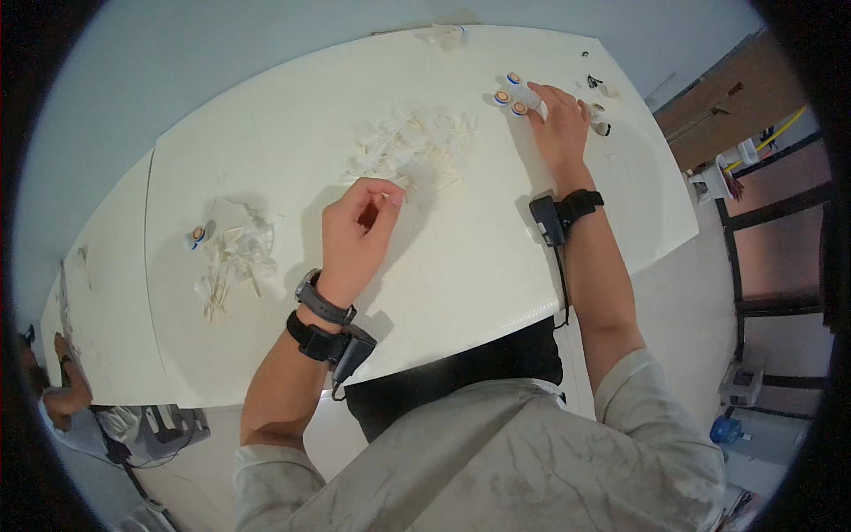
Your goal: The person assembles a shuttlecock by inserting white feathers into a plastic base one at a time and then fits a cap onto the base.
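Observation:
My left hand [359, 235] is over the middle of the white table, thumb and forefinger pinched together. Whatever is between its fingertips, if anything, is too small to make out. Just beyond it lies a loose pile of thin white sticks and clear plastic wrappers [408, 146]. At the far right my right hand [560, 129] reaches out with its fingers apart and slightly curved. Its thumb and forefinger are beside several small clear containers with blue-rimmed, orange-centred ends [503, 97]. Whether the fingers touch them I cannot tell.
To the left is another heap of sticks and wrappers [235, 257], with a similar blue-rimmed container [196, 237] beside it. Small dark items [595, 82] lie past my right hand. A crumpled clear bag [446, 35] sits at the far edge. Another person [66, 390] is at far left.

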Available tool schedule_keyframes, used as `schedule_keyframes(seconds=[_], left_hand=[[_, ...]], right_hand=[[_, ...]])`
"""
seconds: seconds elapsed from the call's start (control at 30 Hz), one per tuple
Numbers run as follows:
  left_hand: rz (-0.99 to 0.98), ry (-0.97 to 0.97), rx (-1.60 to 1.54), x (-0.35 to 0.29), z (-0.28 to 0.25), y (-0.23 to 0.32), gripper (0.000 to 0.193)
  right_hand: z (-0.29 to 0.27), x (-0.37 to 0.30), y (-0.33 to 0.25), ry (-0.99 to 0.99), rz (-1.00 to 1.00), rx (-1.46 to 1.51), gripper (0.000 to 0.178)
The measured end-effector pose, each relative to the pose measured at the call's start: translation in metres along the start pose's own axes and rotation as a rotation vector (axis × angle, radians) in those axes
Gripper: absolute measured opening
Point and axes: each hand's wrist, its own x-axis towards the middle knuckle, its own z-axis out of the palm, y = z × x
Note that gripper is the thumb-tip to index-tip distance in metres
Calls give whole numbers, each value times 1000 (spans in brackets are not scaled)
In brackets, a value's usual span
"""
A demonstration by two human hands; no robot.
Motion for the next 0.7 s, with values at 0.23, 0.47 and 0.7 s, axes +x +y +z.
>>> schedule_keyframes(seconds=[0.23, 0.47, 0.7], left_hand=[[-50, 7, -24, 2, 4, -1, 7], [-42, 8, -26, 0, 2, 2, 8], [-20, 71, -203, -1, 11, 25, 38]], right_hand=[[-3, 4, 6, 60, 101, 33, 33], [-9, 8, -7, 186, 168, 362, 33], [-31, -16, -63, -319, -188, 1198, 36]])
